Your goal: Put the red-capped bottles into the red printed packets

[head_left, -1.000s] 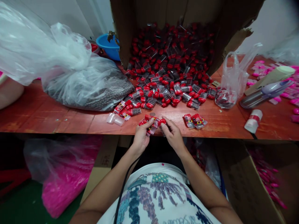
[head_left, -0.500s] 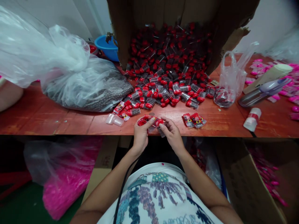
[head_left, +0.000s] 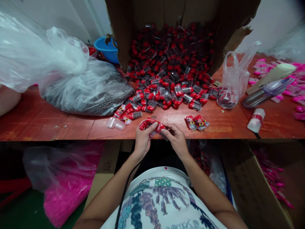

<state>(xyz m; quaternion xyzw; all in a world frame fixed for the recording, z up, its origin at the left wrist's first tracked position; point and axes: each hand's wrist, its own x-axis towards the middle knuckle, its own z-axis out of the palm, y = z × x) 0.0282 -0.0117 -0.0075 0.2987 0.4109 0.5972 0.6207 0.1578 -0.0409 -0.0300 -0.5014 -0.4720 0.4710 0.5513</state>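
Observation:
Just above the table's front edge, my left hand (head_left: 143, 137) pinches several red printed packets (head_left: 145, 123) between thumb and fingers. My right hand (head_left: 176, 137) closes its thumb and fingers on another red printed packet (head_left: 160, 127), with a clear part reaching below the fingertips; whether a bottle is inside is hard to see. Two similar red and black packets (head_left: 201, 122) lie to the right. Beyond the hands spreads a heap of small clear bottles with red caps and dark contents (head_left: 166, 92). Two empty clear containers (head_left: 116, 123) rest to the left.
A torn cardboard box (head_left: 238, 41) lies with its opening towards me. Left of it is a big plastic bag of dark beads (head_left: 88, 92), with a blue basin (head_left: 107, 49) behind. On the right are a small plastic bag (head_left: 234, 79), a bottle (head_left: 264, 93) and a white roll (head_left: 256, 120).
The red rounded cap seen earlier at my right fingertips no longer shows; a red printed packet is there now. Both hands stay close together in nearly the same place. The view has shifted slightly.

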